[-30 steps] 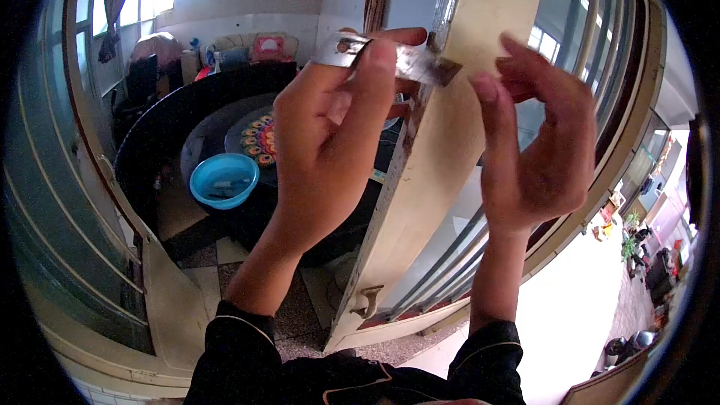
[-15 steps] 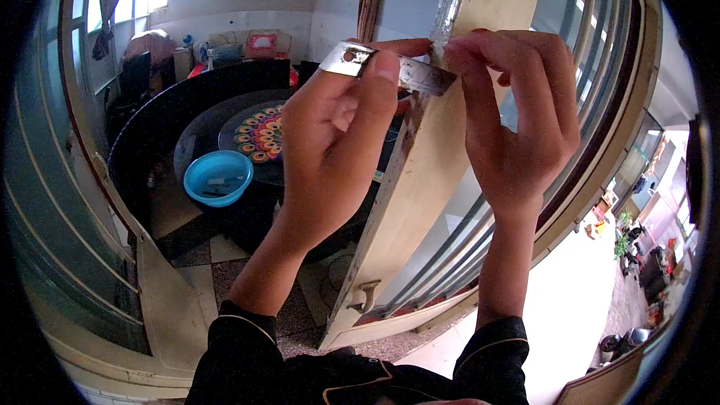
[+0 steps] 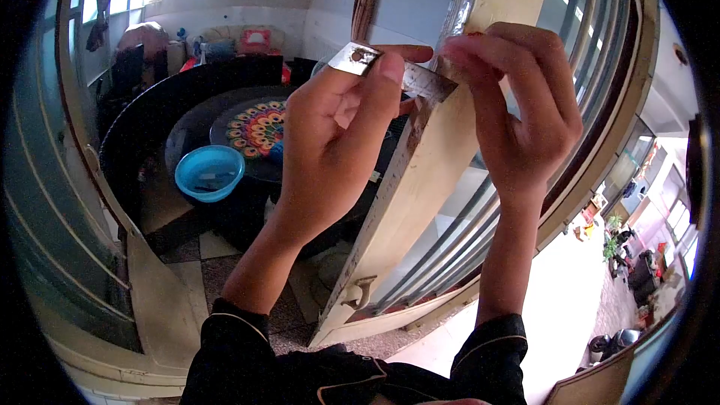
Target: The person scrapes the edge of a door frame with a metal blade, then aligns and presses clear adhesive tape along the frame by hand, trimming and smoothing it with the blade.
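My left hand is closed around a flat metal strip with a hole near one end, the thumb pressed on its face. The strip's far end lies against the edge of a cream-painted door. Its paint is chipped along that edge. Higher up the edge, a shiny, wrinkled clear film clings to the door. My right hand is beside the same edge, thumb and fingertips pinched together just above the strip's end. What is between those fingertips, if anything, I cannot make out.
A door handle sticks out low on the door. Beyond the doorway stands a dark round table with a colourful patterned centre and a light-blue basin holding small items. A barred glass panel is on the left.
The view has shifted slightly, so the room appears a little further left. My left hand keeps the metal strip at the door edge. My right fingers remain pinched, with slight movement.
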